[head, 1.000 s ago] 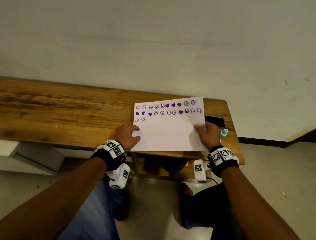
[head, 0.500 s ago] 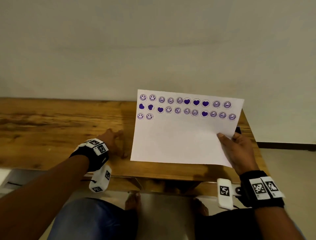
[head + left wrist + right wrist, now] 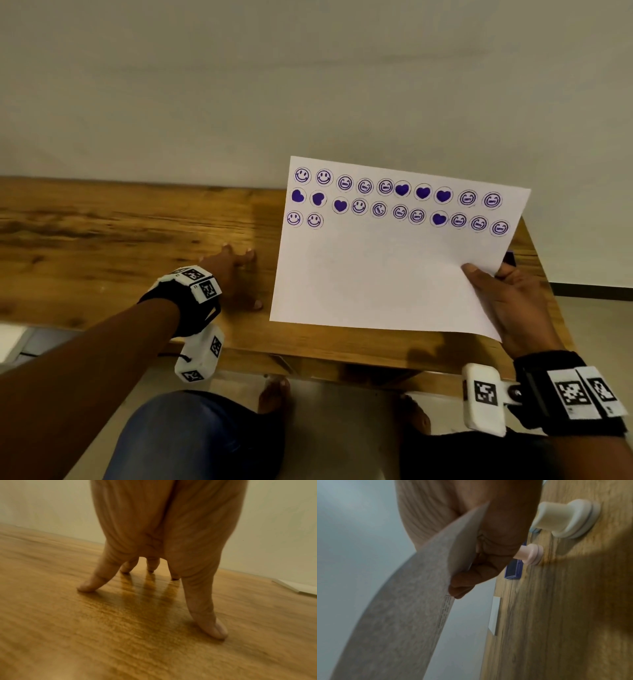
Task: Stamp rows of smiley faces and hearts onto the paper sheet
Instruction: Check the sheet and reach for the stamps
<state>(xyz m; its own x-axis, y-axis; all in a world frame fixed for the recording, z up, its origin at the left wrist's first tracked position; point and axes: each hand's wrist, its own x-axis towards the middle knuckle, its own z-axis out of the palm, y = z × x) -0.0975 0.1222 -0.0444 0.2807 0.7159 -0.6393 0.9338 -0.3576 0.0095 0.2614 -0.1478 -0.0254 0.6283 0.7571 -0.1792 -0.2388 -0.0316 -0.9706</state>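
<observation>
The white paper sheet is tilted up off the wooden table. It carries two full rows of purple smileys and hearts, plus two smileys at the left of a third row. My right hand pinches its lower right corner, thumb on top. In the right wrist view the sheet curves away from that hand. Two pale stamps stand on the table beside a blue ink pad. My left hand rests spread fingertips on the table left of the sheet, holding nothing.
A plain wall runs behind the table. The table's right end is just past the sheet, with the ink pad peeking out behind it. My knees and bare feet are below the front edge. A white box sits low at the left.
The sheet lay flat under both hands; my right hand has lifted it by its right corner. My left hand let go and moved left onto the bare table.
</observation>
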